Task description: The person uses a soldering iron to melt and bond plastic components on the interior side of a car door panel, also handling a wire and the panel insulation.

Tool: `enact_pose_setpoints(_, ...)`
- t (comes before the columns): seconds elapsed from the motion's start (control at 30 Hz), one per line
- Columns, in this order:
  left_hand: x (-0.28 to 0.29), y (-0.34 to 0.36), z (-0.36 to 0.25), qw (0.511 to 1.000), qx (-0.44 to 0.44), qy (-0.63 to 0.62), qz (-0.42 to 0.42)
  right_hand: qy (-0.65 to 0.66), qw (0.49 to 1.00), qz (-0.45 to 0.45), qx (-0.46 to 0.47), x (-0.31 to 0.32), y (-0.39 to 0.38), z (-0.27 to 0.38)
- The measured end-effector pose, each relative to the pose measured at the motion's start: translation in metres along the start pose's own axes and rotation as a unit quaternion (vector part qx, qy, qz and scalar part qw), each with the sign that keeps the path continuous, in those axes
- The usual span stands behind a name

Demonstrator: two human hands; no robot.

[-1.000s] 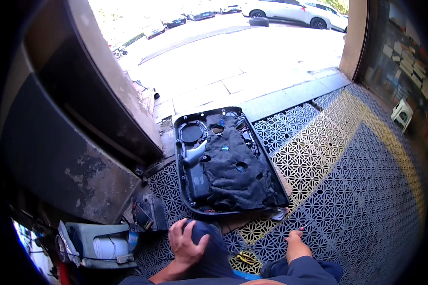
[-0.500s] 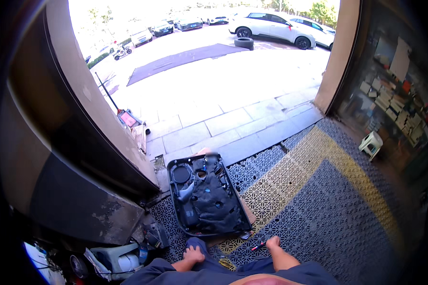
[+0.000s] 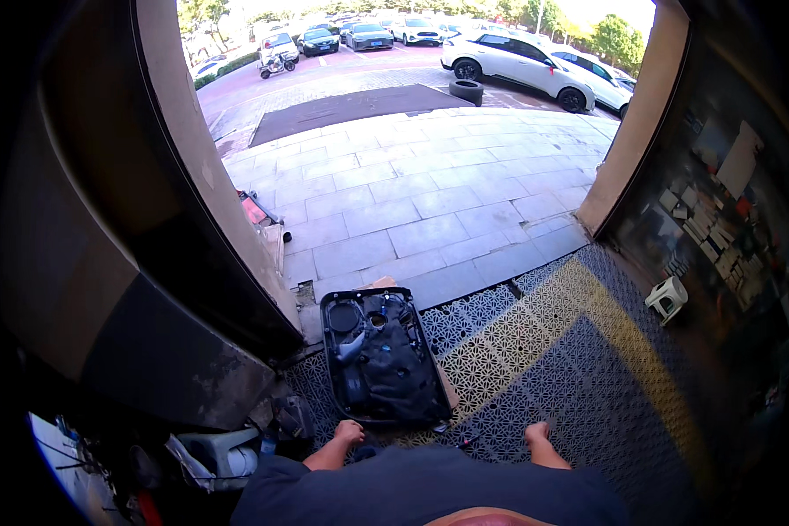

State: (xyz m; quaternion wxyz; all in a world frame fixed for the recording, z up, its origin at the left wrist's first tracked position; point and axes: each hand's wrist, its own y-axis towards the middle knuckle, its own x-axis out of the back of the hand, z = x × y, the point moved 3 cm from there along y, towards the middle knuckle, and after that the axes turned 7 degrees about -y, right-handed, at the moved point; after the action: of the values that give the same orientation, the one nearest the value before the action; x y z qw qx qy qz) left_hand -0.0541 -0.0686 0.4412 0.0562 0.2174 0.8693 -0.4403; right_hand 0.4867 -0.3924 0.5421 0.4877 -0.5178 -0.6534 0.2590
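Observation:
A black car door trim panel (image 3: 390,364) lies with its inner side up, a speaker ring at its far left and dark padding over its middle. My left hand (image 3: 351,431) is at its near left corner, fingers curled; I cannot tell whether it touches the rim. Off to the right, above the floor mat, my right hand (image 3: 537,432) is closed and nothing shows in it. A small slim tool with a reddish part (image 3: 467,442) is on the mat between my hands, close to my shirt.
Grey and yellow interlocking floor tiles (image 3: 535,351) reach the doorway, with stone paving (image 3: 430,202) beyond. Cardboard (image 3: 450,390) shows under the panel. At left are a wall (image 3: 202,351) and a jumble of tools (image 3: 228,456); at right, a white stool (image 3: 667,300). Outside stand a tyre (image 3: 466,90) and parked cars.
My view has tilted up and shifted. My left hand has left my knee for the panel's near corner. My right hand has moved right, away from the slim tool it held.

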Motion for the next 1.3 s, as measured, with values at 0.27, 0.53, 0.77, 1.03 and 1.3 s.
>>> enact_pose_setpoints(0.27, -0.022, -0.016, -0.008, 0.575, -0.08, 0.813, 0.042, 0.043, 0.996, 0.054, -0.055, -0.114, 0.034, 0.043)
enact_pose_setpoints(0.53, -0.048, -0.046, -0.076, 0.88, -0.01, 0.435, -0.191, 0.679, 0.684, -0.053, -0.261, -0.045, -0.031, 0.013)
enact_pose_setpoints(0.77, -0.06, -0.046, -0.092, 0.855, -0.026, 0.467, -0.224, 0.737, 0.612, -0.13, -0.257, -0.019, -0.031, 0.024)
enact_pose_setpoints(1.03, -0.02, -0.046, -0.041, 0.848, 0.056, 0.494, -0.186, 0.777, 0.578, -0.039, -0.247, -0.026, -0.054, 0.032)
enact_pose_setpoints(1.3, -0.02, -0.052, -0.036, 0.853, 0.049, 0.467, -0.229, 0.782, 0.561, -0.023, -0.271, -0.026, -0.086, 0.036)
